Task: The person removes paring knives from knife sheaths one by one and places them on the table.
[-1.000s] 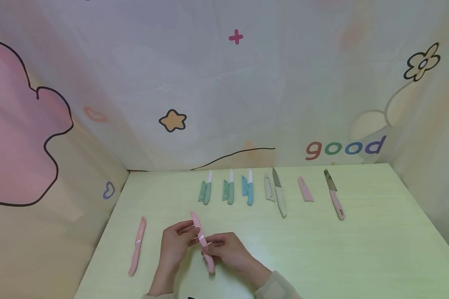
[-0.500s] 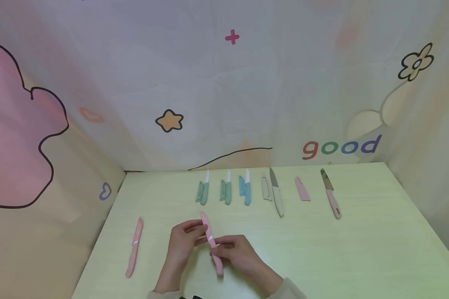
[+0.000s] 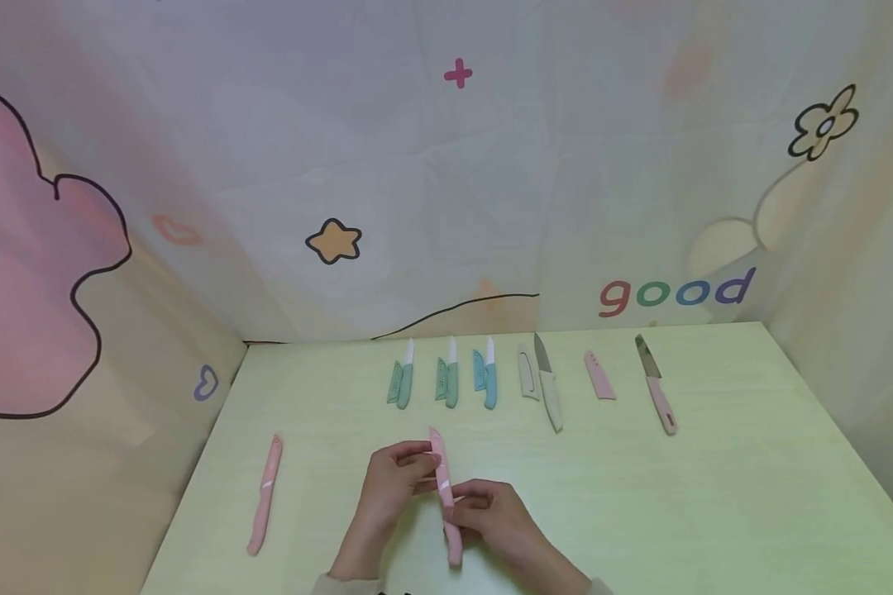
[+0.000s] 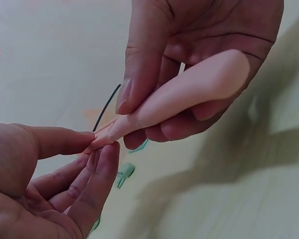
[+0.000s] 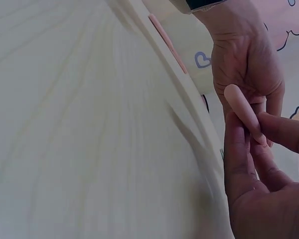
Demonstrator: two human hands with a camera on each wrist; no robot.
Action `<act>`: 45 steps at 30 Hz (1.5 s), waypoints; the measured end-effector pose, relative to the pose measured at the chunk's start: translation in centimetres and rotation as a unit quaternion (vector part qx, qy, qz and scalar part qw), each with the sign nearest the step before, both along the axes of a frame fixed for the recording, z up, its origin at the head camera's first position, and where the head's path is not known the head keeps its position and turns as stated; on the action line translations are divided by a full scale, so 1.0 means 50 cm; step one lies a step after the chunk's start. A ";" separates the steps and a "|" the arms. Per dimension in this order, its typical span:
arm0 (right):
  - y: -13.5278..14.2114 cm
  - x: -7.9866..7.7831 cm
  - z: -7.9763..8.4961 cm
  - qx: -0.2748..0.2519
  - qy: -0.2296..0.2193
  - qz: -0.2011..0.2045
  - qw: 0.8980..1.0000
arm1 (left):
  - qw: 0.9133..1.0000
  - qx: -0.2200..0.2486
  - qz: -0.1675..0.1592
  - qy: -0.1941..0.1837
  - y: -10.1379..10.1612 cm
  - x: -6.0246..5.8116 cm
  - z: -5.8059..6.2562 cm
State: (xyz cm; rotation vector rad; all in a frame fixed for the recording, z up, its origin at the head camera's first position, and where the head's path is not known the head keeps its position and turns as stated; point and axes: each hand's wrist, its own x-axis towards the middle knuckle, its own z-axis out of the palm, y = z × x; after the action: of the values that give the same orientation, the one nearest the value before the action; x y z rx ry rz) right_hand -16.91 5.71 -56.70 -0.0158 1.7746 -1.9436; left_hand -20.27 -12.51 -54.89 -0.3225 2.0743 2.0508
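Note:
Both hands hold one pink sheathed knife (image 3: 442, 468) above the table. My left hand (image 3: 398, 487) pinches its sheath near the tip between thumb and fingers. Lower down, my right hand (image 3: 500, 516) grips the handle (image 4: 189, 92). A small white patch shows between sheath and handle in the head view. Seen from the left wrist, the handle's rounded end points toward the upper right, and the sheath is mostly hidden by the left fingers. Another pink sheathed knife (image 3: 265, 496) lies on the table to the left.
Along the back of the table (image 3: 714, 496) lie two green knives (image 3: 406, 385) (image 3: 452, 384), a blue knife (image 3: 491, 385) and a white-handled knife (image 3: 549, 388), each beside its sheath. Farther right are a pink sheath (image 3: 599, 375) and a pink-handled knife (image 3: 661, 401). A printed curtain (image 3: 417, 165) hangs behind.
Both hands and the knife between them have moved to the right and slightly nearer, and the knife stands more upright in the view. The grip looks the same.

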 end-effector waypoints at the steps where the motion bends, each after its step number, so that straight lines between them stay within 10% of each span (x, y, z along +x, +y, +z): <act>1: 0.005 0.002 0.000 -0.001 -0.002 -0.001 1.000 | 1.000 0.004 -0.006 0.001 0.006 0.000 -0.001; 45: 0.130 0.062 -0.011 -0.016 -0.027 -0.017 0.999 | 0.999 -0.012 -0.051 0.015 0.144 0.022 -0.033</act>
State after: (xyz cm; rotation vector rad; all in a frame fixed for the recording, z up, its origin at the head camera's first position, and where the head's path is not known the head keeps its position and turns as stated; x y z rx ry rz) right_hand -13.83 12.22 -57.25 0.0556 1.7187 -1.9767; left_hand -19.20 -5.30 -56.54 -0.1860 2.0881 1.9853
